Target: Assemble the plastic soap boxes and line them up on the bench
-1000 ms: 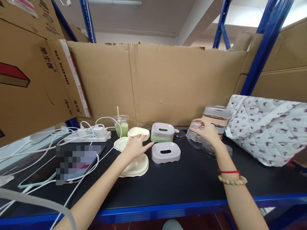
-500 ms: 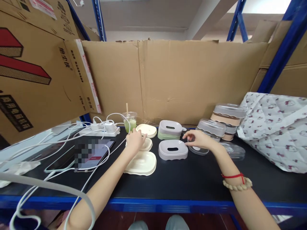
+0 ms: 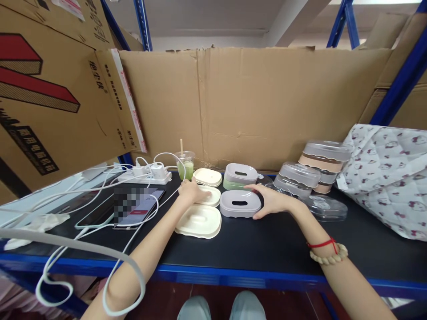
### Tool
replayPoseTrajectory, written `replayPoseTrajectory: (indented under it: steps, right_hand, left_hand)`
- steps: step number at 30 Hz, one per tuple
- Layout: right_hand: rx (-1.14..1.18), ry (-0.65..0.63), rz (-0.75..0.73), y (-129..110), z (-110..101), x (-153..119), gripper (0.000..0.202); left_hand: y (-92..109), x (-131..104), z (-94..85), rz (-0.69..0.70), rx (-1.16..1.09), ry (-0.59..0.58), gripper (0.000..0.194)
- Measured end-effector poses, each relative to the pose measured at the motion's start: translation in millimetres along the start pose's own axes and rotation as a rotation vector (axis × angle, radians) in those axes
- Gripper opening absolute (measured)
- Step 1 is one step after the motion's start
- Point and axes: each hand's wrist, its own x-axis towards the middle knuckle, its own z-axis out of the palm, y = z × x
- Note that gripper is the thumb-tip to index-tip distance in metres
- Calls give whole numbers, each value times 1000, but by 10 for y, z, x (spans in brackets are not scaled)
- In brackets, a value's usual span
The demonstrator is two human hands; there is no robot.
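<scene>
My left hand (image 3: 192, 192) lies over the left end of the middle cream oval lid (image 3: 210, 196), its thumb on the lid and the other fingertips partly hidden. A smaller cream lid (image 3: 207, 177) is behind it and a larger one (image 3: 200, 222) in front. My right hand (image 3: 271, 200) curves round the right end of a pale grey oval cover (image 3: 230, 204) with a dark slot, thumb at the front corner and fingers at the back. Behind that cover stands a similar grey one (image 3: 240, 172) on a light green base (image 3: 231, 184).
Clear-lidded oval boxes (image 3: 320, 162) are stacked at the right, beside a quilted white bag (image 3: 387, 178). At the left are a tablet (image 3: 140, 213), white cables, a power strip (image 3: 160, 178) and a cup of green drink (image 3: 187, 171). Cardboard (image 3: 267, 102) stands along the back.
My right hand has spread its fingers and closed in round the grey cover's end. The middle cream lid has shifted slightly right with my left hand. The camera view has shifted a little.
</scene>
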Motion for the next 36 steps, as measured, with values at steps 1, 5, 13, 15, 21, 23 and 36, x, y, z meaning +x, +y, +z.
replayPoseTrajectory:
  steps: [1, 5, 13, 15, 21, 23, 36]
  right_hand:
    - [2, 3, -12, -12, 13, 11, 94]
    - [17, -9, -61, -55, 68, 47, 91]
    - [189, 226, -59, -212, -37, -10, 65]
    - [205, 347, -115, -238, -11, 17, 62]
    - [125, 339, -213, -190, 218, 154, 61]
    - [114, 311, -203, -163, 282, 184, 63]
    - [436, 567, -121, -272, 317, 214, 67]
  left_hand:
    - [-21, 34, 18, -3, -44, 3, 85]
    - [-82, 142, 37, -37, -239, -1, 76]
    - [-144, 189, -52, -68, -948, 33, 38]
    - [-92, 160, -30, -37, -1052, -40, 45]
    - [167, 22, 92, 6, -1217, -318, 20]
    - [225, -35, 101, 7, -1254, -402, 22]
    - [307, -130, 113, 108, -1565, -299, 34]
